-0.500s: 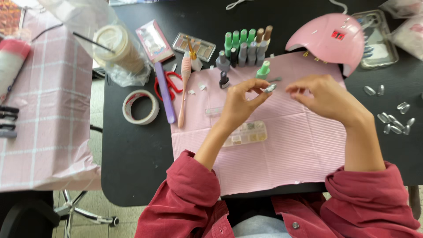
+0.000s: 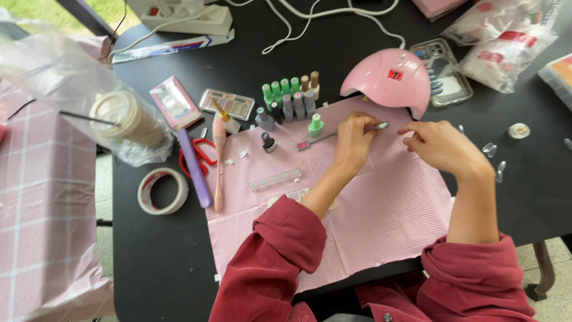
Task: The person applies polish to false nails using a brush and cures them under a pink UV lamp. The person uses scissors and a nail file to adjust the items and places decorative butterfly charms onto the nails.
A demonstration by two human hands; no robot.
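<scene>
Centrally, on a pink striped mat (image 2: 381, 209) spread over a black table (image 2: 155, 262), both hands work close together just in front of a pink dome-shaped nail lamp (image 2: 390, 80).

Left hand (image 2: 353, 143): fingers curled and pinched shut on a thin metal nail tool (image 2: 339, 134). The tool's rounded silver tip shows at 2 o'clock from the hand; its shaft runs out at 9 o'clock, ending in a small pink patch on the mat.

Right hand (image 2: 444, 149): lies at 3 o'clock from the left hand, a small gap apart. Fingers bent inward toward the tool tip; whether they hold anything cannot be told.

Both forearms come out of rolled red sleeves (image 2: 280, 250) at 6 o'clock.

Surroundings:
- Green polish bottle (image 2: 316, 125) stands on the mat at 10 o'clock from the left hand, near it.
- Cluster of green, grey and brown bottles (image 2: 289, 95) stands farther out at 10 o'clock, at the mat's far edge.
- Small dark bottle (image 2: 268, 142) at 9 o'clock on the mat.
- Clear strip of nail tips (image 2: 275, 179) at 8 o'clock.
- Purple file (image 2: 194, 167), red scissors (image 2: 199, 156) and roll of tape (image 2: 162, 191) lie off the mat's left edge, well apart from the hands.
- Loose clear nail tips (image 2: 494, 158) lie on the bare table at 3 o'clock from the right hand.
</scene>
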